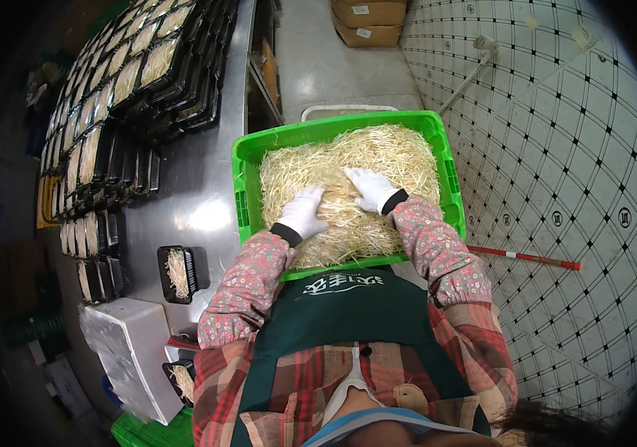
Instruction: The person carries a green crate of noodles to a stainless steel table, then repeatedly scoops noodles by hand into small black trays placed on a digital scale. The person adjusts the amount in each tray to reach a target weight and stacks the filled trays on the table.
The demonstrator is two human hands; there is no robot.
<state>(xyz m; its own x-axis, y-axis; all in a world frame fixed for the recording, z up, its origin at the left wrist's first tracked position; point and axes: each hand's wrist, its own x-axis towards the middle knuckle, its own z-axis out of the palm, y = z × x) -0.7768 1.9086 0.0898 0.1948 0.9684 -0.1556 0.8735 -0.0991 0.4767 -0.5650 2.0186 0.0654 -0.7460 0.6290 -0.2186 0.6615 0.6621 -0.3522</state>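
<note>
A green plastic crate [237, 184] stands in front of me, filled with pale bean sprouts [397, 151]. My left hand [303, 215], in a white glove, is at the near left part of the sprouts with its thumb turned inward. Opposite it, my right hand [371, 190], gloved too, has its fingers pointing to the far left. Between the two hands a slightly blurred clump of sprouts [336, 195] is cupped. Some fingertips are hidden among the strands.
On the steel table [201, 167] to the left stand tall stacks of film-wrapped black trays [156, 61]. One unwrapped tray of sprouts [177, 274] sits nearer, by a white box [128, 346]. Right are a patterned wall covering [547, 167] and a red rod [547, 261]. Brown sacks [369, 22] lie ahead.
</note>
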